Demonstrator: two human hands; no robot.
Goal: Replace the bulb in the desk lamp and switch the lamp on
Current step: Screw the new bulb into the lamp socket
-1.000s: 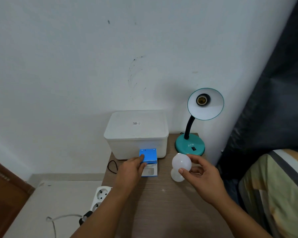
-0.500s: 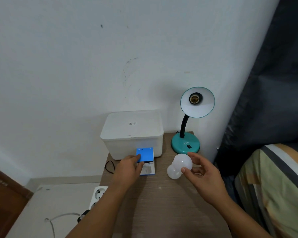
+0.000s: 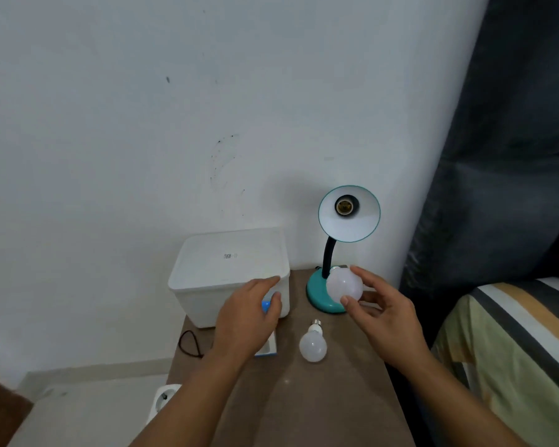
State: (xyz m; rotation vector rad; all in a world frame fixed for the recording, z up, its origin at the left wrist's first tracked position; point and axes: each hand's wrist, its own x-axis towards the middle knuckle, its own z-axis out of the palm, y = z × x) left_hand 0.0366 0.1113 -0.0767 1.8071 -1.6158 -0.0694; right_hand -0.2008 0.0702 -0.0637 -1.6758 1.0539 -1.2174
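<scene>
A teal desk lamp (image 3: 322,298) stands at the back right of the small brown table (image 3: 304,398). Its shade (image 3: 349,217) faces me and the socket (image 3: 344,206) holds no bulb. My right hand (image 3: 381,314) holds a white bulb (image 3: 344,285) in its fingertips, in front of the lamp's base. A second white bulb (image 3: 312,345) lies on the table, screw cap pointing away from me. My left hand (image 3: 249,317) rests over a blue and white bulb box (image 3: 267,348) and hides most of it; I cannot see whether it grips the box.
A white lidded plastic box (image 3: 229,272) stands against the wall, left of the lamp. A black cord loop (image 3: 191,345) lies at the table's left edge. A white power strip (image 3: 163,398) lies on the floor below. A striped bed (image 3: 513,350) and dark curtain (image 3: 513,140) are on the right.
My right hand lifted one bulb up and back toward the lamp base, leaving the other bulb on the table. My left hand moved further over the blue box.
</scene>
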